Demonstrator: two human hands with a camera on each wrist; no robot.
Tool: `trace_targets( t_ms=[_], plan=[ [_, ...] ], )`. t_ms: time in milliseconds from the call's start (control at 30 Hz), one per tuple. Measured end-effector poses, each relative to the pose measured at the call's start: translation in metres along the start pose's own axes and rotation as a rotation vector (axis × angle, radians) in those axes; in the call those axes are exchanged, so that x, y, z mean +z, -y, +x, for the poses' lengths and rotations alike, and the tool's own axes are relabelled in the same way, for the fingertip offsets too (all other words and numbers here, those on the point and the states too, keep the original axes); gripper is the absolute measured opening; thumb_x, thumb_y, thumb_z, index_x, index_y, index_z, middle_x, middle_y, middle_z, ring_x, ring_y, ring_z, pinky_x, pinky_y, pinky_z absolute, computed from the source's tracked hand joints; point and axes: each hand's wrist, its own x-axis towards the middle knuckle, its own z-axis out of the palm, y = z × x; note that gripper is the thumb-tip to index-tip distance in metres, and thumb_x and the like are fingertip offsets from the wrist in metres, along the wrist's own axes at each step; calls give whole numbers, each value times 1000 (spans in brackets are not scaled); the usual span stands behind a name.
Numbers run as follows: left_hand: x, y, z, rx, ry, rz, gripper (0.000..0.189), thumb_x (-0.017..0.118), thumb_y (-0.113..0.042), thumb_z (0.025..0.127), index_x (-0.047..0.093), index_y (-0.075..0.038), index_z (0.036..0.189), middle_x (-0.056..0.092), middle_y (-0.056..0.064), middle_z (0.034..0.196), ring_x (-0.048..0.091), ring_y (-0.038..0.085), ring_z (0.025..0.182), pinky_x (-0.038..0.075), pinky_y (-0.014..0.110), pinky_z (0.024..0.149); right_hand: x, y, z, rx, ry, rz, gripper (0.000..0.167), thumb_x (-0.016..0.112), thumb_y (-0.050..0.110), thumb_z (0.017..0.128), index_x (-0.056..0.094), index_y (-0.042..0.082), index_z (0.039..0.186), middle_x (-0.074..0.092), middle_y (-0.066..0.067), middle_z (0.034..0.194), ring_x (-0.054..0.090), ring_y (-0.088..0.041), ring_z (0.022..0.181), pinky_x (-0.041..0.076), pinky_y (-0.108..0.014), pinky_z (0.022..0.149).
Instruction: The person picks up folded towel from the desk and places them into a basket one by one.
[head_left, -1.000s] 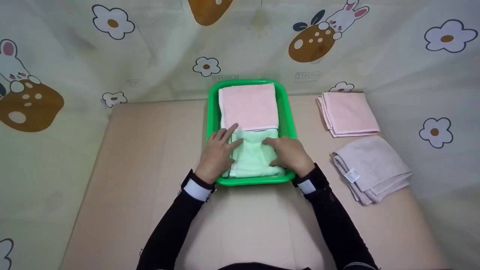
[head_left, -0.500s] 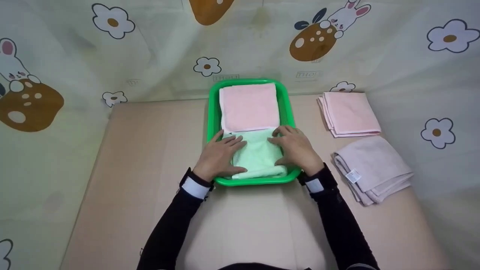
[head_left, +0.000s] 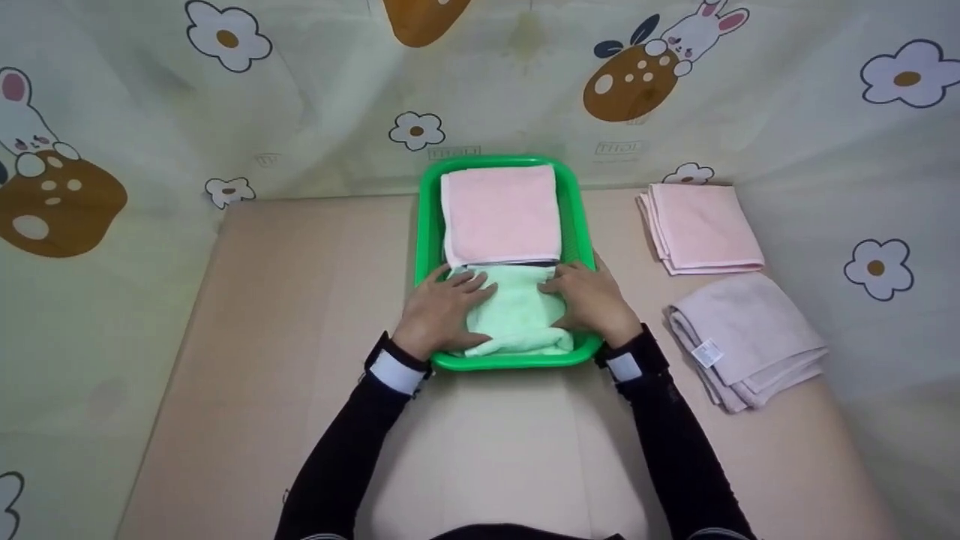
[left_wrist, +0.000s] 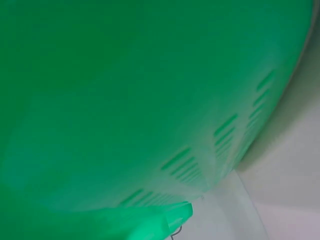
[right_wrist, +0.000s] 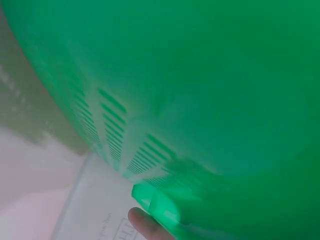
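A green plastic basket point(head_left: 425, 244) holds a folded pink towel point(head_left: 501, 214) in its far half and a folded light green towel point(head_left: 517, 304) in its near half. My left hand point(head_left: 439, 311) rests spread over the left edge of the green towel, thumb toward its near, puffed-up fold. On the opposite side, my right hand point(head_left: 598, 304) touches the towel's right edge with its fingertips. A finger point(right_wrist: 146, 224) of that hand shows outside the basket rim in the right wrist view. The left wrist view is filled by the slotted basket wall point(left_wrist: 150, 100), with no hand visible.
Right of the basket lie a folded pink towel point(head_left: 705, 229) and, nearer, a folded grey towel point(head_left: 746, 334) with a white label. The beige tabletop point(head_left: 300, 300) meets a printed curtain point(head_left: 315, 97) behind and at the sides.
The left hand has spread and lowered its thumb onto the green towel's near part. The right hand has moved slightly outward to the towel's right edge. The towel's near fold has puffed up.
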Motion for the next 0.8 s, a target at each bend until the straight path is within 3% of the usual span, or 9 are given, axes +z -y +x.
trace_targets(
  t_ms=[267, 400, 633, 733, 800],
  plan=[
    [-1, 1, 0, 6, 5, -37, 85, 63, -67, 92, 37, -27, 162, 36, -3, 167, 33, 19, 156, 16, 49, 130, 0, 1, 2, -12, 17, -54, 60, 94, 27, 74, 74, 17, 130, 71, -11, 125, 58, -39, 126, 22, -70, 121],
    [-2, 2, 0, 17, -32, -90, 83, 65, -66, 92, 40, -27, 161, 39, -1, 166, 35, 22, 155, 20, 51, 128, -3, -4, 2, -26, 18, -9, 62, 94, 27, 74, 74, 15, 131, 70, -12, 127, 58, -39, 128, 16, -68, 124],
    [-5, 8, -3, 65, -112, -281, 76, 71, -59, 92, 48, -25, 156, 47, 5, 161, 42, 29, 150, 25, 55, 125, -20, -17, -8, -47, 11, 199, 70, 93, 21, 75, 67, 11, 139, 70, -13, 132, 57, -36, 132, 10, -66, 126],
    [-8, 13, -6, 94, -169, -343, 72, 71, -55, 93, 52, -23, 154, 53, 9, 156, 44, 30, 148, 24, 55, 126, -31, -29, -14, -65, -48, 315, 69, 89, 18, 80, 62, 11, 144, 74, -12, 122, 61, -34, 128, 13, -63, 127],
    [-9, 17, -9, 97, -206, -367, 70, 72, -52, 94, 53, -21, 153, 55, 10, 155, 43, 31, 149, 21, 55, 127, -37, -41, -17, -50, -115, 399, 65, 85, 16, 86, 60, 11, 146, 76, -12, 115, 62, -34, 127, 23, -61, 125]
  ],
)
